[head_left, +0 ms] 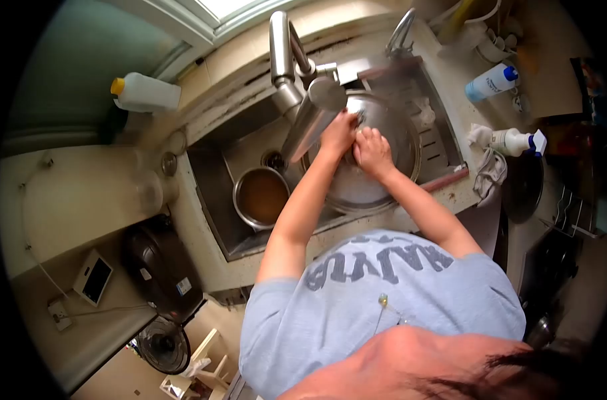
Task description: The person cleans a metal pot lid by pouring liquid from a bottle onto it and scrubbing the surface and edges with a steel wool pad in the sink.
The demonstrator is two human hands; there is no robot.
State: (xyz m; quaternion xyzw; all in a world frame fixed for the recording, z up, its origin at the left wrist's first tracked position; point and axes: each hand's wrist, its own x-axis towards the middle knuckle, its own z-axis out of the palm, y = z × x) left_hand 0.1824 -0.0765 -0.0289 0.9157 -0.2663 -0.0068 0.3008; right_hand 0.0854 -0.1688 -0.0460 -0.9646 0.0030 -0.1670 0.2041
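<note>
You have the metal sink in front of you, and the large round metal piece sits in its right-hand part, though you cannot tell from here whether it is a lid or a shallow pan. The pot of brown liquid is smaller and stands in the left part, near the drain. Your left hand curls over the middle of the round metal piece, and your right hand lies just beside it with its fingers bent and close together; you cannot tell whether either pinches anything. The likeliest trouble is the wide, smooth round metal piece slipping or tipping if you press off its middle with wet fingers. If it slides toward the pot, a knock could spill the brown liquid. The main faucet reaches low over your left hand, so lifting quickly could bump your knuckles on its broad head. By count, largest first, you have one sink, one large round metal piece, one pot, two faucets, the main one and a slim one, then three bottles around the sink: one with a yellow cap, one blue and white, one with a trigger
</note>
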